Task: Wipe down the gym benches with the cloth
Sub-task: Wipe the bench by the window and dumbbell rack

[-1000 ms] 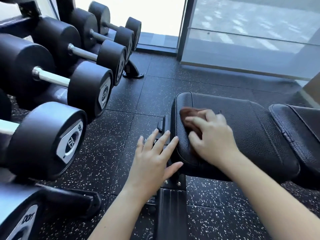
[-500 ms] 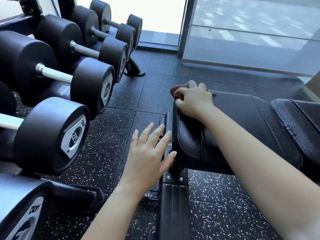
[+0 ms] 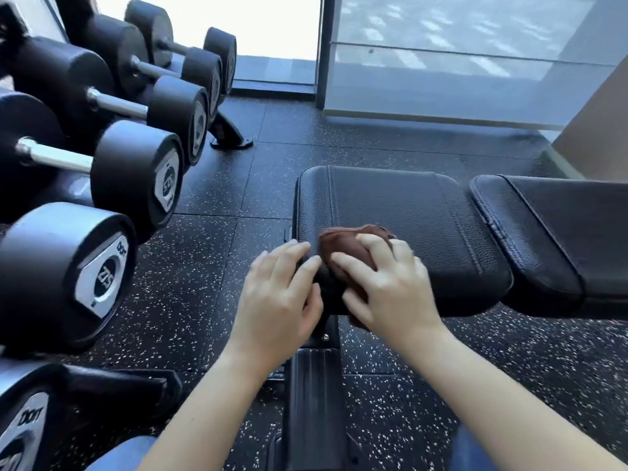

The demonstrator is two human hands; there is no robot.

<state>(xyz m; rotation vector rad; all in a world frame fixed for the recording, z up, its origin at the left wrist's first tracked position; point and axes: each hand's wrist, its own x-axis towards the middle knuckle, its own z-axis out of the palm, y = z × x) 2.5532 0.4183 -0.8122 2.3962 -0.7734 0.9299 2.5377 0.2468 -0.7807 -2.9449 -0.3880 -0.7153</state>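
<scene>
Gym floor (image 3: 204,266): one bench (image 3: 407,212), one cloth (image 3: 343,244).

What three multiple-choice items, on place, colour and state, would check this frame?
1. The cloth lies: A on the floor; B on the bench; C on a dumbbell.
2. The cloth is: A white; B blue; C brown.
3. The left hand is: A open; B fisted; C gripping the cloth.
Key: 1 B, the right hand grips it against the bench's near corner; 2 C, brown folds show between the fingers; 3 A, its fingers are straight at the bench's edge.
</scene>
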